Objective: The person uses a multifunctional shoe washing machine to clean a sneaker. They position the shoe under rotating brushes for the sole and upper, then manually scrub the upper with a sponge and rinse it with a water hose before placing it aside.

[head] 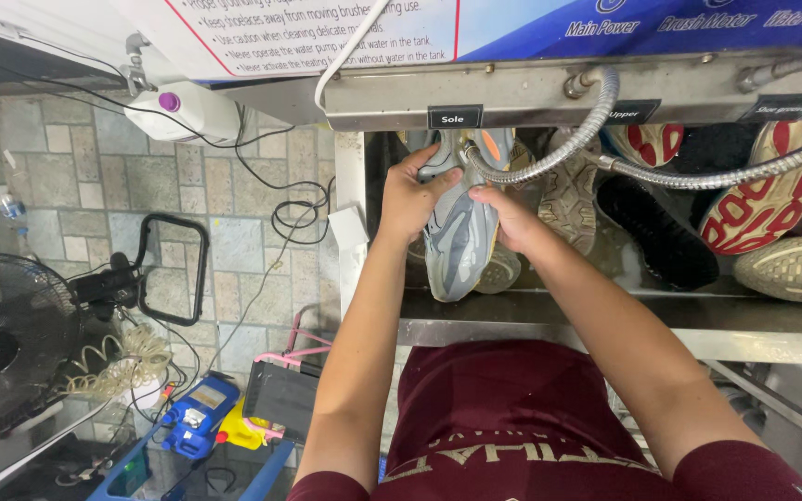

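We hold a grey-blue sneaker (pixel 457 232) with both hands inside the left bay of a steel shoe-washing machine (pixel 549 93), its sole turned away from us and its toe pointing down toward the near ledge (pixel 605 320). Our left hand (pixel 410 199) wraps the sneaker's left side with the fingers curled over the upper edge, and our right hand (pixel 503 215) clasps its right side, so both are closed on the shoe; gripping it from two sides like this seems to keep it steady and pressed up toward whatever sits at the back of the bay, which we cannot see. A flexible metal hose (pixel 549 158) loops down from the machine's front and ends just at the heel of the sneaker, close over our fingers, so it crowds the space above. A second grey shoe (pixel 498 269) sits just behind and below ours, touching it or nearly so. To the right lie a tan sneaker (pixel 568 199), a black shoe (pixel 652 232) and red-and-white soles (pixel 754 213), well apart from our hands. On the floor far left stand a fan (pixel 6 343), tangled cables (pixel 271 195) and a blue device (pixel 199 413).
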